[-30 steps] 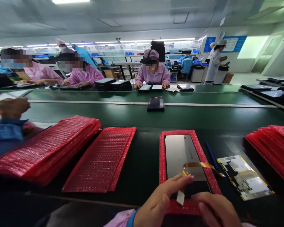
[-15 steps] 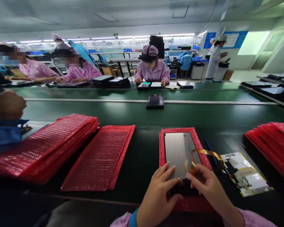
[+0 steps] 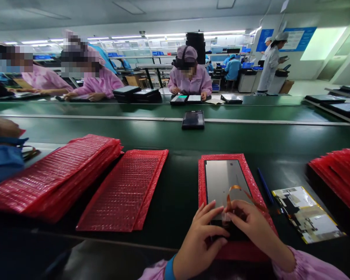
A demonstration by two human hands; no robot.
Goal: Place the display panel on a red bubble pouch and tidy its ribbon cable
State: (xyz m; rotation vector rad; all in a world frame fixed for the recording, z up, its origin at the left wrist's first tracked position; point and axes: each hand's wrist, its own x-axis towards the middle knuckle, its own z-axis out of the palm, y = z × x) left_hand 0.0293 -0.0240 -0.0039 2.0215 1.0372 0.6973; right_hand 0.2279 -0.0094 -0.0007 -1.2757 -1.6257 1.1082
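Note:
A grey-backed display panel (image 3: 221,175) with a dark lower edge lies on a red bubble-wrap bag (image 3: 202,182). My left hand (image 3: 200,235) rests over the panel's lower left, fingers spread and holding nothing. At the lower edge, my right hand (image 3: 252,221) is closed, its thumb and fingertips pinched at the near end of an orange flex ribbon cable (image 3: 236,187). The cable loops up over the panel and passes to the right behind that hand. Fingertips of both hands almost meet. A flat board with white and tan patches (image 3: 309,214) lies to the right.
A blue pen-like stick (image 3: 265,186) lies beside the bag. Red bubble-wrap bags are stacked at left (image 3: 61,175) and right (image 3: 338,175), with more at centre left (image 3: 125,190). A black device (image 3: 193,119) lies farther back. A co-worker's blue sleeve (image 3: 6,157) is at far left.
My right hand has shifted slightly left, nearer the left fingertips. The ribbon's loop has moved left over the panel, and its far end is no longer beside the board's corner.

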